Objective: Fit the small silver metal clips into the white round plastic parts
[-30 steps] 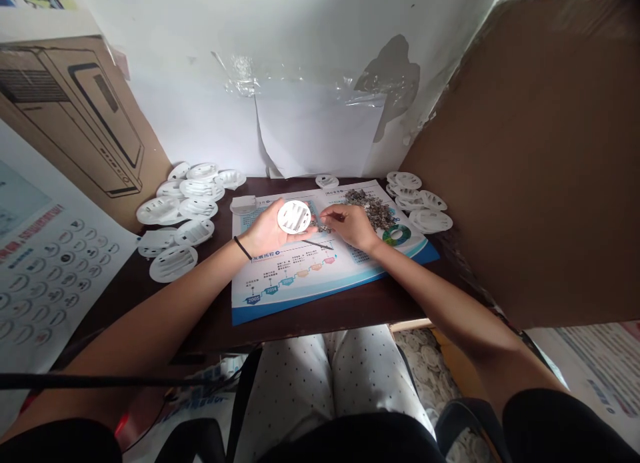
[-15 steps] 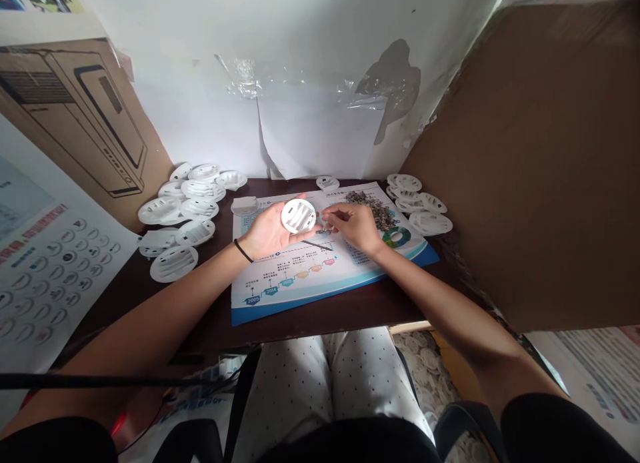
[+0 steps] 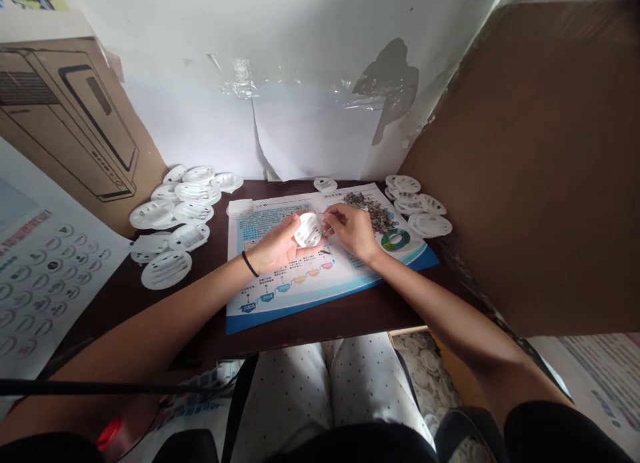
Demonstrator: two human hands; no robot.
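Note:
My left hand (image 3: 277, 246) grips a round white plastic disc (image 3: 307, 230) with slots, held tilted over a printed blue-and-white sheet (image 3: 280, 279). My right hand (image 3: 353, 228) is pinched at the disc's right edge; what sits between its fingertips is too small to name. Just behind my right hand, on the sheet, lies a heap of small metal parts (image 3: 370, 208).
Piles of similar white discs lie at the left (image 3: 175, 209) and at the right (image 3: 417, 206) of the dark table (image 3: 320, 316). A cardboard box (image 3: 75, 129) stands at the left, a large cardboard panel (image 3: 540, 163) at the right. More discs lie on the floor (image 3: 425, 363).
My left hand has lowered and turned the disc from facing up to tilted toward my right hand. My right hand has closed in on the disc's edge.

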